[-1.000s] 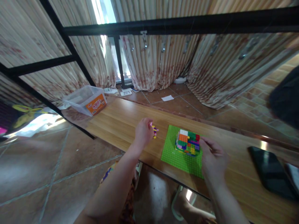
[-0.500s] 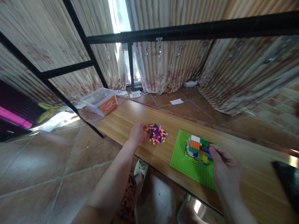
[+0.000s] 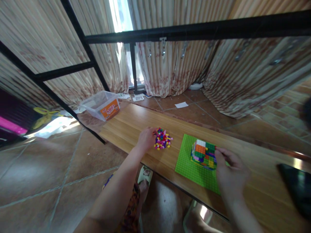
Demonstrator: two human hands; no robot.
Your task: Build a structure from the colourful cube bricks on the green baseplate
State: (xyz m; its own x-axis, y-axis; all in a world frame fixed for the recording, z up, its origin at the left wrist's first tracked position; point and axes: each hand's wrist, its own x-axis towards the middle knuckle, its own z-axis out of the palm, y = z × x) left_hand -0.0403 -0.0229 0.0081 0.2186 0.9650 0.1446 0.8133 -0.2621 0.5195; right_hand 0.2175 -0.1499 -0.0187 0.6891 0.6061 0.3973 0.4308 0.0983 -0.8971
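Note:
A loose pile of small, many-coloured toy bricks (image 3: 163, 139) lies on the wooden table. At its left edge is my left hand (image 3: 146, 139), with its fingers curled down and touching the outer bricks; what the fingertips pinch is hidden. To the right, a green baseplate (image 3: 184, 161) carries a low toy brick structure (image 3: 202, 155) with white, orange, green and purple parts. My right hand (image 3: 230, 165) is at the structure's right end, thumb and index finger closed on its edge by a small red brick. The palm covers the baseplate's right part.
A clear plastic box (image 3: 100, 105) with an orange label stands at the table's (image 3: 136, 118) far left end. A dark flat object (image 3: 295, 187) lies at the right. Black metal bars (image 3: 170, 35) cross in front of the curtains. White paper (image 3: 181, 105) lies on the tiled floor.
The view has shifted slightly, so most things sit a little further left. My left hand has moved slightly right, further over the brick pile. My right hand stays at the structure's right end.

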